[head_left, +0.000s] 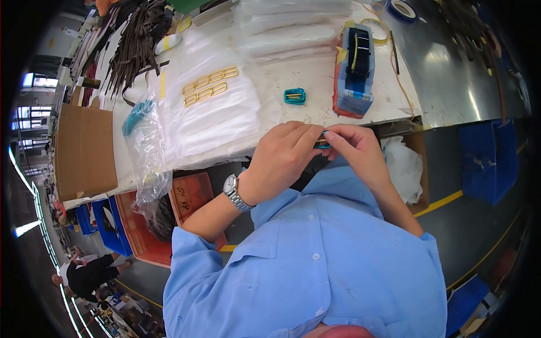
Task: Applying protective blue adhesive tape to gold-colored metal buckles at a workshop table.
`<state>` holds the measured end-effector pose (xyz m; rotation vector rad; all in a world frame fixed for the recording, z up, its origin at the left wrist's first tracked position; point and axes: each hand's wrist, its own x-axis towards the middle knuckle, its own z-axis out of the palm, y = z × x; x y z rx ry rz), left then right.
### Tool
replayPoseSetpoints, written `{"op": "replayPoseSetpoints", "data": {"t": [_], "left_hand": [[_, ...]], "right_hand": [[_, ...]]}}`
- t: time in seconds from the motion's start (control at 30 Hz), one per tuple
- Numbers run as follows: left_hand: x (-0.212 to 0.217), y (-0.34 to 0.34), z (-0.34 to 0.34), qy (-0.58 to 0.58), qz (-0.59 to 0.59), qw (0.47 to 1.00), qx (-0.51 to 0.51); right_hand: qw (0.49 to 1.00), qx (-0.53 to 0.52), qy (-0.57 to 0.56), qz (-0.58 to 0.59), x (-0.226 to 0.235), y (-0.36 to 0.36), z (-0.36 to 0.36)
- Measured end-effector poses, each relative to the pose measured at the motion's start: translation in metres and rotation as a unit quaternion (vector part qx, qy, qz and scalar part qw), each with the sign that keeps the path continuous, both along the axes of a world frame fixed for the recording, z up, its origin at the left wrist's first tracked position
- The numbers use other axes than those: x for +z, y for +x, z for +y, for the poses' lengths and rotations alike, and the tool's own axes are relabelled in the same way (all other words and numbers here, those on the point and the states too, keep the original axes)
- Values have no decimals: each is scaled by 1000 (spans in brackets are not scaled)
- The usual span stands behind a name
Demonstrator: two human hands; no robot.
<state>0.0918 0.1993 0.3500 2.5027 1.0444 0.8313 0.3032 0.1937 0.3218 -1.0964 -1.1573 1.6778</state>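
Just in front of the table's near edge, my left hand (284, 155) and my right hand (363, 155) meet with fingertips pinched together. Between them is a small buckle (322, 143) with a gold bar and teal film around it, mostly hidden by the fingers. Another teal-wrapped gold buckle (294, 96) lies on the table just beyond my hands. To the left, several bare gold slide buckles (211, 85) sit in two rows on a stack of white plastic sheeting (217, 121).
A blue tape dispenser (356, 70) stands at the right, near a yellow tape roll (376, 31) and a blue tape roll (401, 10). Dark strips (134, 48) lie at the far left. Below the table are an orange crate (189, 194) and a blue bin (489, 160).
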Motion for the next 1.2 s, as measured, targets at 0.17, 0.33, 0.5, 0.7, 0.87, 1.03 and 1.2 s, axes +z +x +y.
{"op": "replayPoseSetpoints", "data": {"t": [0.17,0.33,0.5,0.7,0.87,1.03,1.2], "left_hand": [[2,-6,9,20,24,999,-4],[-1,-23,39,27,14,997,67],[-24,-37,77,7,33,996,88],[-29,-37,88,-51,73,994,62],[-21,-30,89,-28,68,996,41],[-26,-27,94,-43,71,996,21],[-28,-27,88,-14,78,997,23]], "right_hand": [[998,12,30,-57,-11,-1,4],[999,33,-9,12,-7,-12,12],[997,73,-23,-19,-27,-6,1],[997,74,-36,-11,-40,3,-6],[996,75,-38,-9,-41,4,-7],[997,71,-41,-5,-42,3,-8],[998,57,-29,-23,-42,8,-8]]}}
